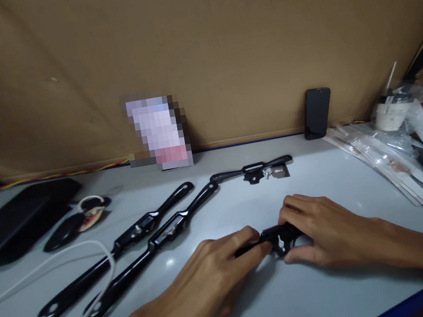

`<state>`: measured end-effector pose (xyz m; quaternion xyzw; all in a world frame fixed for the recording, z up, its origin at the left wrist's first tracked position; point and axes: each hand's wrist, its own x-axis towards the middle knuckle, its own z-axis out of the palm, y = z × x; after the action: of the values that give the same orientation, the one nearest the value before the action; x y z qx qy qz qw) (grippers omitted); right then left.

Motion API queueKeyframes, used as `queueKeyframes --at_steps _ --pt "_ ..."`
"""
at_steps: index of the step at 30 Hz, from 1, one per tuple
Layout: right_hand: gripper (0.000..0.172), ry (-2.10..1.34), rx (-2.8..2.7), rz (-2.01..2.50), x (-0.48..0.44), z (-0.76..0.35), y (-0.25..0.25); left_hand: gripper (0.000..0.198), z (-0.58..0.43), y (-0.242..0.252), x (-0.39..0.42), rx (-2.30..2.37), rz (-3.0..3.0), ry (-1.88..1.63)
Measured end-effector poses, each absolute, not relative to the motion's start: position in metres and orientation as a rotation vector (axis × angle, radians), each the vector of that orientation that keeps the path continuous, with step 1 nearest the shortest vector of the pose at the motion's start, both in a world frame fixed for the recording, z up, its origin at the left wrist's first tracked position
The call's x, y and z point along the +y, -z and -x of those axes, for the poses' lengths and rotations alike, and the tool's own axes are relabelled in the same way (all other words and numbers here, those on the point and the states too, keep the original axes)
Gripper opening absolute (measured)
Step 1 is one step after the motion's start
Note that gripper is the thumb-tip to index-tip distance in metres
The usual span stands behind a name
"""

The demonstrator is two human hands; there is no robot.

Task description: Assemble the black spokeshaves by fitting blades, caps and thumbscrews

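Both hands grip one black spokeshave [265, 235] low over the table, at the lower middle of the view. My left hand [224, 267] closes round its left handle. At the other end, my right hand [324, 229] pinches the body and right handle, with the thumb on the near side. A dark plate with a pale keyhole-shaped slot [281, 243] shows at its middle, between my hands. Beyond them lies another spokeshave [253, 167], taken apart: a black cap plate [254, 177], small screws [267, 173] and a blade [280, 170] rest beside it.
Two spokeshaves [131, 237] [163, 235] lie slantwise on the left, crossed by a white cable [104, 246]. Keys [93, 213] and a black case [22, 217] sit farther left. A phone [317, 112] leans on the cardboard wall [226, 53]. Packaged cards [392, 171] and a cup [390, 112] stand right.
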<state>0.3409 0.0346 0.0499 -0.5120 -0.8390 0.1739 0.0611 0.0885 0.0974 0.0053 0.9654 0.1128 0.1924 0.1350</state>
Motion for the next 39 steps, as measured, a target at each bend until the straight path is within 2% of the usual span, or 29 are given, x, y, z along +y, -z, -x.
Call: queueKeyframes --at_steps 29,34,39 --pt "0.035 -0.599 -2.578 1.473 0.04 -0.35 -0.048 0.052 -0.089 -0.008 0.097 0.323 -2.771 -0.553" --pt "0.02 -0.826 -2.538 1.327 0.045 -0.361 -0.057 0.052 -0.089 -0.007 0.097 0.323 -2.754 -0.554" --pt "0.013 -0.818 -2.492 1.314 0.048 -0.363 -0.056 0.052 -0.088 -0.007 0.096 0.323 -2.756 -0.554"
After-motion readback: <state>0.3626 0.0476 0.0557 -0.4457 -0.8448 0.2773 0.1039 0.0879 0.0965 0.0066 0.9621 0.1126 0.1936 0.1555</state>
